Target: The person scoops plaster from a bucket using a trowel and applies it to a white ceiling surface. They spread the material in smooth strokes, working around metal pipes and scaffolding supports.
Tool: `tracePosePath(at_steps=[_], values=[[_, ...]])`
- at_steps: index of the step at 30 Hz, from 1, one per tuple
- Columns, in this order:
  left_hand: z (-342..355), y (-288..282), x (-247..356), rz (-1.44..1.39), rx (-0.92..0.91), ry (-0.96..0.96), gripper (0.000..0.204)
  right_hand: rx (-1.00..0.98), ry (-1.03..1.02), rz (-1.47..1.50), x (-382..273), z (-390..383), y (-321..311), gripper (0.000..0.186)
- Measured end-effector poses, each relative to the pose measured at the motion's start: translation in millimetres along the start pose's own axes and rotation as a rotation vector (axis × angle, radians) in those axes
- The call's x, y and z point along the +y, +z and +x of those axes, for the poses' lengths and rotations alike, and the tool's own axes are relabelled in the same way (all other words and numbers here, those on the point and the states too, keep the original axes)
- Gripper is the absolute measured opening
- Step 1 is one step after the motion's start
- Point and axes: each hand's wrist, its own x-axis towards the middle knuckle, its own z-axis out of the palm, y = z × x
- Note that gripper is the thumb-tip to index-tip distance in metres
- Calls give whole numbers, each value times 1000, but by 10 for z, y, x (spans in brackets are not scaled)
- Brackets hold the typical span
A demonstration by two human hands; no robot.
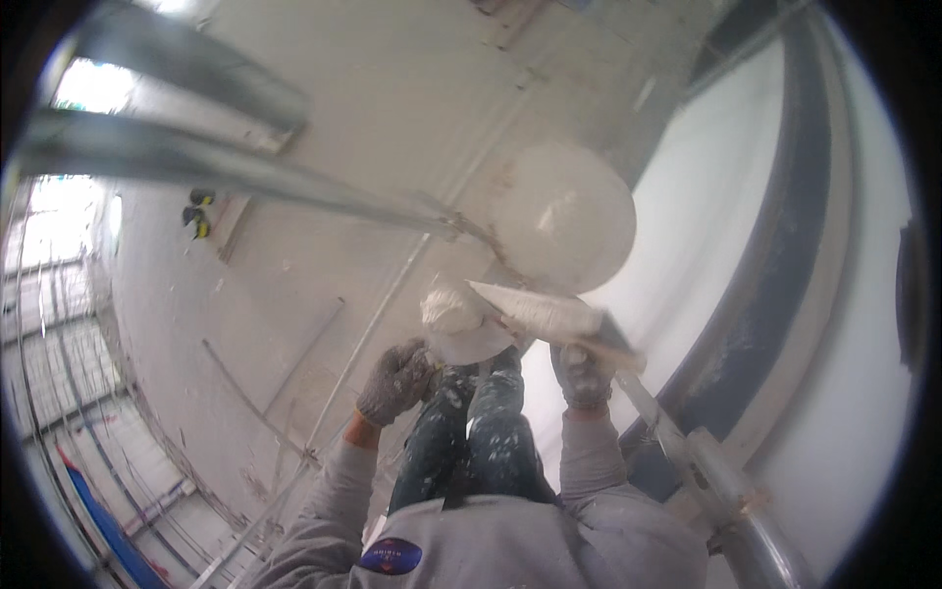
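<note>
My left hand, in a grey work glove, is closed beside a small pale hand tool that bears a heap of wet white plaster. Most of its handle is hidden. My right hand, gloved too, grips a wide plastering trowel with a thick strip of white plaster along its blade. The two tools are close together in front of my legs. Just beyond them is a large round bucket, its inside whitish with plaster.
Metal scaffold tubes cross at upper left, and a thicker one runs down at lower right. A curved white wall with a dark band fills the right. Black-yellow items lie on the pale floor far below.
</note>
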Motion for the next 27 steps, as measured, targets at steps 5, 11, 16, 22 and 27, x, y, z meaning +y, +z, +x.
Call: tracePosePath(at_steps=[5,11,16,22,27], values=[[-988,-8,1187,-31,121,175,41,-418,-415,-124,-1271,220,918,35],[-1983,-28,1319,-8,306,315,27,-810,-714,-742,-1582,606,1276,28],[-2678,126,1599,88,634,554,24,-374,239,288,-1312,69,1495,21],[-3481,-72,1301,212,1031,683,31,-344,725,737,-1992,-861,3119,28],[-4348,-398,912,772,1279,662,48,-580,794,586,-2180,-1676,4052,30]])
